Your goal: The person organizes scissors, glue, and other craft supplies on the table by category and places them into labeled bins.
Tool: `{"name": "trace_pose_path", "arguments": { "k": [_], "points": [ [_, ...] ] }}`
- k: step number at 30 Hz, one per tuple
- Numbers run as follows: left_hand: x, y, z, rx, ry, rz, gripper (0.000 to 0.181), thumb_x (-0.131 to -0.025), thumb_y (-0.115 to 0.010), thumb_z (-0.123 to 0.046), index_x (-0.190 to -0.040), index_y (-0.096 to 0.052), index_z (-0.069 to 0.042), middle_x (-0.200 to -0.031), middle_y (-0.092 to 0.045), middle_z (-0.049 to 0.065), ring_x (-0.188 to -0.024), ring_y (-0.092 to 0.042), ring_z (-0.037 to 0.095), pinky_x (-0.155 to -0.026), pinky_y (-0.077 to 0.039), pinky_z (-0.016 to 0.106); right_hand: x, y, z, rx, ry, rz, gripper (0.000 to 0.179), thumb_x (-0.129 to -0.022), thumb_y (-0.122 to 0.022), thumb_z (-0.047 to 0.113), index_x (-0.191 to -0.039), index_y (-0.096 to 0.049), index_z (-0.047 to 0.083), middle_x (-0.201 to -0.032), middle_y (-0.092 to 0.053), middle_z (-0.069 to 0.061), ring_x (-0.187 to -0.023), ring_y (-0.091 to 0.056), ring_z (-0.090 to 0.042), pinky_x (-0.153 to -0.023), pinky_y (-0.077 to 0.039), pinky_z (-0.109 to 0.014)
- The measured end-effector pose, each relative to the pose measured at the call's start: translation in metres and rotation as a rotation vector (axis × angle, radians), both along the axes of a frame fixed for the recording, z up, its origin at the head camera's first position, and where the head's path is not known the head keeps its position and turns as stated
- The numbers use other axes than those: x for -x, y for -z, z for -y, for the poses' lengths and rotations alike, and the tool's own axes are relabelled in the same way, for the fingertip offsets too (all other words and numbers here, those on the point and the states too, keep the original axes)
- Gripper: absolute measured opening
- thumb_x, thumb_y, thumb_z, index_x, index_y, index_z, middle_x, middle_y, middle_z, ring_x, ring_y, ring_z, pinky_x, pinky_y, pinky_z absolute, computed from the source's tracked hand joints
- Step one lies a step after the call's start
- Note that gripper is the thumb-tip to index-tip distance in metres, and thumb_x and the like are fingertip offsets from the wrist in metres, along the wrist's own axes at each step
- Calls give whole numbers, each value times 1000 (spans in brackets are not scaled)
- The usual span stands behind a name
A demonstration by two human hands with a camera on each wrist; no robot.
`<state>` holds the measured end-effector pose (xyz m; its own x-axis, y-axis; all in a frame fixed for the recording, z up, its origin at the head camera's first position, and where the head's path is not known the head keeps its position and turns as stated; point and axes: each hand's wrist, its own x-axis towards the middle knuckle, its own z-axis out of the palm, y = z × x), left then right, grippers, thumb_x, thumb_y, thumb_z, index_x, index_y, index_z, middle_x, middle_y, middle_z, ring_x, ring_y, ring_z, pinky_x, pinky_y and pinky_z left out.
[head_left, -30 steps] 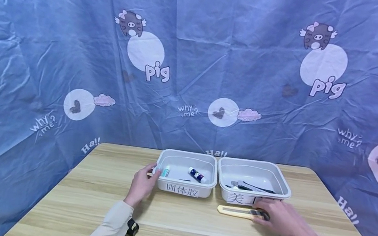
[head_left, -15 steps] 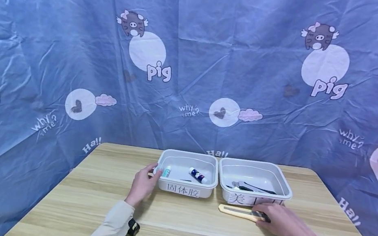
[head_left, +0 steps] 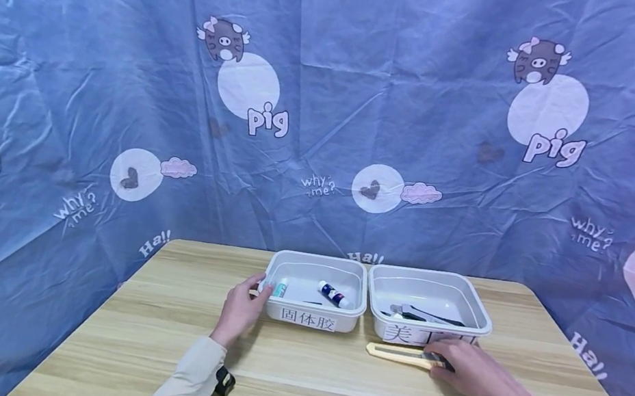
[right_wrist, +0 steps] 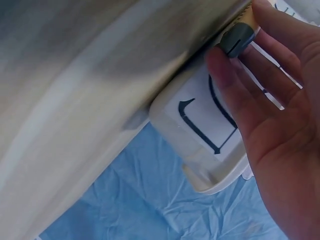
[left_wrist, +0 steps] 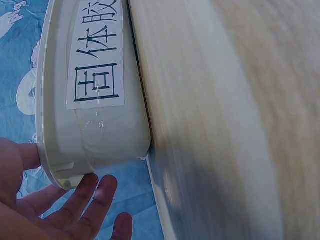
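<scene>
In the head view my left hand [head_left: 239,310] is at the left end of a white plastic bin [head_left: 315,268] with a paper label. The left wrist view has the thumb over that bin's rim [left_wrist: 42,115] and the fingers below it, holding the corner. My right hand [head_left: 471,371] pinches the black end of a yellow utility knife [head_left: 400,355], which lies along the front of the right white bin [head_left: 422,285]. Seen from the right wrist, thumb and fingers are around the knife's dark end cap [right_wrist: 237,39], close to the tabletop.
A dark blue glue stick [head_left: 332,294] and a teal one [head_left: 281,287] lie in the left bin. Dark-handled cutters [head_left: 430,315] lie in the right bin. Both bins stand side by side near the back of the wooden table [head_left: 313,384], before a blue printed curtain [head_left: 319,108].
Over the first half second my right hand settles on the knife's black end and the knife shifts very slightly. The left hand stays at its bin corner. The view drifts a little.
</scene>
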<state>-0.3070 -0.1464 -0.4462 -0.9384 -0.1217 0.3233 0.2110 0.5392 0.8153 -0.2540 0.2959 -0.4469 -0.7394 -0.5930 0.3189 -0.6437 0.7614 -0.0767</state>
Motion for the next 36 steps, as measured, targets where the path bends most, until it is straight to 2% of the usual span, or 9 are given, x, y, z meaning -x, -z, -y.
{"name": "trace_pose_path", "arguments": {
  "k": [8,15,22,30,36],
  "points": [
    [1,1,0,2,0,-1,42,-101,-65,-19,-136,-61,4,-113,-71,24,-76,-65,20,-67,-53,32,-4,-10,7,-2,-45,-85,30,-84,-81,13,-113,-74,9,-105,-74,-1,-97,-71,-23,-82,-58,-45],
    [1,1,0,-2,2,-1,43,-100,-65,-18,-136,-61,4,-112,-71,24,-76,-65,20,-68,-53,32,-7,-17,14,10,-44,-93,29,-85,-80,13,-114,-74,10,-104,-75,1,-96,-72,-21,-80,-58,-43],
    [2,2,1,0,-4,-3,42,-100,-65,-18,-136,-62,3,-111,-71,23,-75,-65,19,-67,-53,32,-7,-23,17,14,-60,-147,35,-83,-81,11,-116,-73,9,-110,-75,-2,-100,-72,-25,-85,-58,-46],
    [3,3,2,0,-3,-1,44,-100,-65,-20,-137,-61,3,-109,-72,21,-78,-65,20,-69,-54,32,-8,-30,16,22,-35,-202,31,-82,-83,12,-111,-74,9,-106,-74,0,-99,-70,-22,-84,-58,-44],
    [4,3,1,-2,-2,-5,43,-100,-65,-19,-137,-61,3,-109,-72,21,-77,-65,20,-69,-54,32,-8,-31,14,50,-48,-243,29,-80,-84,12,-107,-74,11,-102,-73,3,-96,-70,-18,-82,-58,-41]
  ]
}}
